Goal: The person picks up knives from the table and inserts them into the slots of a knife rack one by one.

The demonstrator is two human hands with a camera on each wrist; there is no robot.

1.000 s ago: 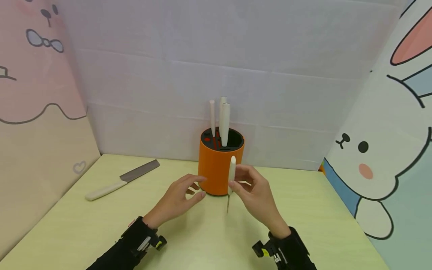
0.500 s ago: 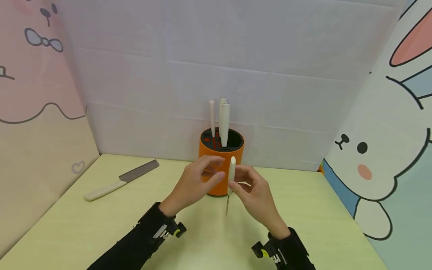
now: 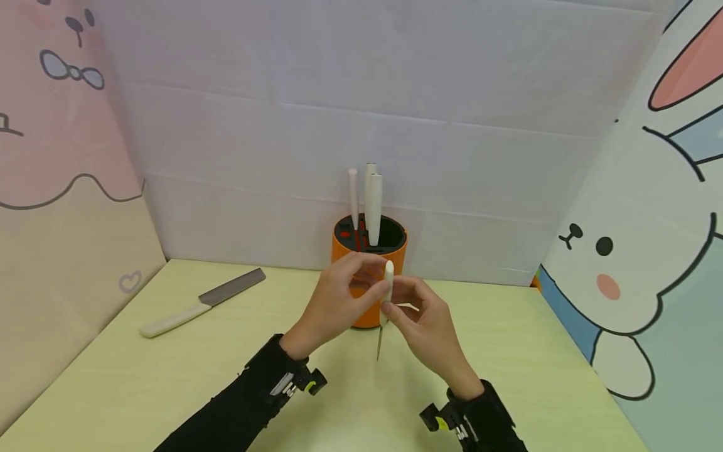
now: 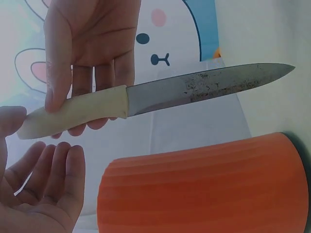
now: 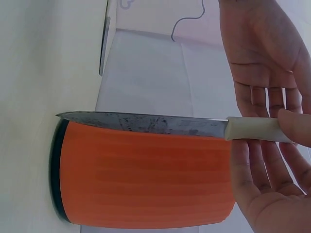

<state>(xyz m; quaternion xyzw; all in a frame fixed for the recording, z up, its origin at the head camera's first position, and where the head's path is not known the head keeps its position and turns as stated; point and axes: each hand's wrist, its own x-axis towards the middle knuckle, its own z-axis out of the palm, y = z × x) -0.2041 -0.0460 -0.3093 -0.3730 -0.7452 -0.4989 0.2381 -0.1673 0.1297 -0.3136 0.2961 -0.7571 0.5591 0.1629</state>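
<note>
A kitchen knife (image 4: 209, 87) with a pale handle and a pointed, spotted blade is held tip down in front of the orange knife block (image 3: 369, 314). My right hand (image 3: 426, 320) pinches its handle between thumb and fingers. From the other side, my left hand (image 3: 339, 301) has come up to the handle's upper end. In the left wrist view its thumb (image 4: 12, 121) overlaps the handle's end, while its fingers (image 4: 70, 170) lie just below the handle with a gap. The blade stands close to the block's side in the right wrist view.
Several white handles, one of them a knife handle (image 3: 375, 210), stick up from the block's black top (image 3: 390, 235). A cleaver (image 3: 231, 287) with a white handle lies on the table (image 3: 186, 376) at left. A white back wall (image 3: 254, 157) and printed side panels surround the table.
My left hand has moved right and a little up, from beside the block to the knife's handle. My right hand and the knife have stayed almost still.
</note>
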